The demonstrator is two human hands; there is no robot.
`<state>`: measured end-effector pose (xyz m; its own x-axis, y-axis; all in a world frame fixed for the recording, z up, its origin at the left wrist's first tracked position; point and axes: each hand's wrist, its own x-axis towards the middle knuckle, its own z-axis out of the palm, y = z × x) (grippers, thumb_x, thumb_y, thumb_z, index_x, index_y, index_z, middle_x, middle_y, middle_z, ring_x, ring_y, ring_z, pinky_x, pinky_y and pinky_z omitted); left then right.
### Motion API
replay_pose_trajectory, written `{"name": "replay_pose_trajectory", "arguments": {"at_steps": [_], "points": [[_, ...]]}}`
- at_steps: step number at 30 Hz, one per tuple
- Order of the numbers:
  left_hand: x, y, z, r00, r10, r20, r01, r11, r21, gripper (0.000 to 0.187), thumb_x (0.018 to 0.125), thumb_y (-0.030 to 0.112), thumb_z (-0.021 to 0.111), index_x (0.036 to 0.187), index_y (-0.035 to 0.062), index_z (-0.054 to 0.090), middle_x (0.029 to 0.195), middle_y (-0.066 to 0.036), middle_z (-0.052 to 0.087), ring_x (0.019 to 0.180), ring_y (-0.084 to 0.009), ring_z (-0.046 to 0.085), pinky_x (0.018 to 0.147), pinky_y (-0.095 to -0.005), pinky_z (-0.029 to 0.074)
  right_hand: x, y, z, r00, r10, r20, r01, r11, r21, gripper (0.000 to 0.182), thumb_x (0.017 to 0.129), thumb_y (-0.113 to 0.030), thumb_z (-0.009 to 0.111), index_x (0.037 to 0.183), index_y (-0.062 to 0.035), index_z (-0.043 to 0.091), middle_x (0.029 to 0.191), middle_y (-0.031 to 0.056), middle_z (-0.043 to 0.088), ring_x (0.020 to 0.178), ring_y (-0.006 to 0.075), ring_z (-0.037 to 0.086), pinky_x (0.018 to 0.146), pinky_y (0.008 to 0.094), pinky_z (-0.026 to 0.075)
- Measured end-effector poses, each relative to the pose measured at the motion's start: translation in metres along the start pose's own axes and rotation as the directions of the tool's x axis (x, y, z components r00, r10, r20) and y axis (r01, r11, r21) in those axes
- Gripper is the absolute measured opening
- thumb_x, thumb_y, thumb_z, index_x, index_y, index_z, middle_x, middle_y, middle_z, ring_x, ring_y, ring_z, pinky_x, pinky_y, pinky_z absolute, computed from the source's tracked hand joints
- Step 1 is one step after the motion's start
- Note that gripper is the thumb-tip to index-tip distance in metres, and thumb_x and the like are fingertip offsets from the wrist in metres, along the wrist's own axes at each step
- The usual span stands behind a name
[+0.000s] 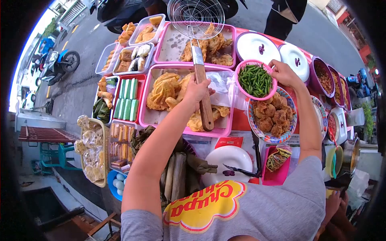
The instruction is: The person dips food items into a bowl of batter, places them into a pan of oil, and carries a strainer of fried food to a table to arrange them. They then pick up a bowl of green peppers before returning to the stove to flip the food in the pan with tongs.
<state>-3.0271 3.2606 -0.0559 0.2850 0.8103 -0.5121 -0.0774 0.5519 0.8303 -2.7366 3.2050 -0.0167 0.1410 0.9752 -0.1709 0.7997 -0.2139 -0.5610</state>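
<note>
1. Fingers of the left hand [197,91] are wrapped snugly round the skimmer [198,57] handle. Right hand [284,73] has fingers bent in a pinch on the far right rim of the basket [237,82].
2. Skimmer's above 2 pink trays: wire head over the far edge of the far tray [171,45], handle end by the near edge of the near tray [149,86].
3. Basket's full of green chilies [255,81], over the far edge of the plate [277,140] of fried balls [272,115]; can't tell if they touch.
4. 2 white lids [257,48] sit along the table [243,120]'s far edge, just beyond the right hand.
</note>
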Motion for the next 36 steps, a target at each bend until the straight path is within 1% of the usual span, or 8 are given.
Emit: {"name": "replay_pose_trajectory", "arguments": {"at_steps": [5, 7, 11, 14, 16, 24, 27, 36], "points": [[-0.004, 0.001, -0.01, 0.991, 0.134, -0.013, -0.133, 0.99, 0.056, 0.035, 0.078, 0.005, 0.054, 0.109, 0.0027, 0.038, 0.08, -0.01, 0.056, 0.064, -0.0174, 0.058, 0.057, -0.0271, 0.05, 0.011, -0.001, 0.0, 0.999, 0.024, 0.039, -0.025, 0.999, 0.024, 0.016, 0.072, -0.005, 0.053, 0.088, -0.0008, 0.049, 0.06, 0.0035, 0.051, 0.055, 0.009, 0.045, 0.05, 0.0249, 0.035], [-0.017, 0.016, -0.024, 0.992, 0.127, -0.016, -0.125, 0.988, 0.095, 0.033, 0.077, 0.005, 0.054, 0.108, 0.0026, 0.04, 0.079, -0.01, 0.057, 0.063, -0.0169, 0.058, 0.057, -0.0267, 0.05, 0.022, -0.001, -0.002, 0.998, -0.003, 0.066, 0.007, 0.998, -0.062, 0.025, 0.073, -0.013, 0.056, 0.094, -0.0007, 0.052, 0.077, 0.0154, 0.059, 0.071, 0.0222, 0.057, 0.063, 0.0321, 0.043], [-0.058, 0.052, -0.061, 0.978, 0.186, -0.098, -0.176, 0.979, 0.102, 0.028, 0.077, 0.007, 0.056, 0.103, 0.0025, 0.045, 0.08, -0.011, 0.06, 0.063, -0.0157, 0.058, 0.057, -0.0244, 0.048, 0.044, -0.006, 0.017, 0.994, -0.064, 0.085, 0.074, 0.991, -0.111, 0.026, 0.073, -0.017, 0.057, 0.094, -0.0017, 0.053, 0.084, 0.0173, 0.059, 0.079, 0.0266, 0.057, 0.068, 0.0348, 0.043], [-0.082, 0.073, -0.096, 0.948, 0.271, -0.165, -0.257, 0.961, 0.101, 0.026, 0.078, 0.009, 0.056, 0.102, 0.002, 0.046, 0.084, -0.013, 0.06, 0.066, -0.0165, 0.059, 0.058, -0.0227, 0.049, 0.055, -0.013, 0.034, 0.984, -0.115, 0.136, 0.142, 0.967, -0.21, 0.026, 0.074, -0.019, 0.054, 0.094, -0.0029, 0.053, 0.088, 0.0177, 0.059, 0.084, 0.0305, 0.056, 0.071, 0.0377, 0.043], [-0.109, 0.088, -0.106, 0.916, 0.335, -0.222, -0.318, 0.942, 0.109, 0.025, 0.079, 0.009, 0.055, 0.102, 0.0014, 0.046, 0.084, -0.014, 0.06, 0.068, -0.0171, 0.06, 0.058, -0.0216, 0.049, 0.061, -0.012, 0.046, 0.99, -0.042, 0.132, 0.095, 0.897, -0.431, 0.024, 0.074, -0.016, 0.049, 0.095, -0.0039, 0.052, 0.09, 0.0177, 0.058, 0.085, 0.0323, 0.055, 0.073, 0.0392, 0.043], [-0.175, 0.09, -0.14, 0.895, 0.304, -0.328, -0.307, 0.951, 0.043, 0.027, 0.08, 0.009, 0.055, 0.104, 0.0012, 0.044, 0.084, -0.015, 0.06, 0.065, -0.0136, 0.06, 0.056, -0.0189, 0.048, 0.039, -0.028, 0.048, 0.998, 0.06, 0.033, -0.032, 0.836, -0.547, 0.024, 0.07, -0.009, 0.049, 0.094, -0.0067, 0.053, 0.09, 0.0157, 0.059, 0.088, 0.0284, 0.056, 0.073, 0.0394, 0.045], [-0.187, 0.084, -0.132, 0.884, 0.315, -0.346, -0.318, 0.947, 0.048, 0.027, 0.079, 0.011, 0.055, 0.102, 0.0011, 0.045, 0.083, -0.014, 0.06, 0.063, -0.0127, 0.059, 0.056, -0.0192, 0.048, 0.042, -0.02, 0.056, 0.999, -0.019, -0.038, -0.005, 0.843, -0.538, 0.024, 0.072, -0.01, 0.048, 0.095, -0.009, 0.054, 0.085, 0.0146, 0.06, 0.082, 0.0301, 0.057, 0.07, 0.0405, 0.044], [-0.213, 0.07, -0.124, 0.898, 0.311, -0.31, -0.321, 0.947, 0.021, 0.024, 0.08, 0.01, 0.054, 0.1, 0.0005, 0.045, 0.086, -0.015, 0.059, 0.076, -0.0205, 0.06, 0.057, -0.0219, 0.048, 0.026, -0.016, 0.064, 0.99, 0.118, -0.077, -0.14, 0.874, -0.465, 0.023, 0.071, -0.013, 0.05, 0.093, -0.0066, 0.055, 0.09, 0.0149, 0.059, 0.086, 0.0291, 0.057, 0.073, 0.0393, 0.044]]}}
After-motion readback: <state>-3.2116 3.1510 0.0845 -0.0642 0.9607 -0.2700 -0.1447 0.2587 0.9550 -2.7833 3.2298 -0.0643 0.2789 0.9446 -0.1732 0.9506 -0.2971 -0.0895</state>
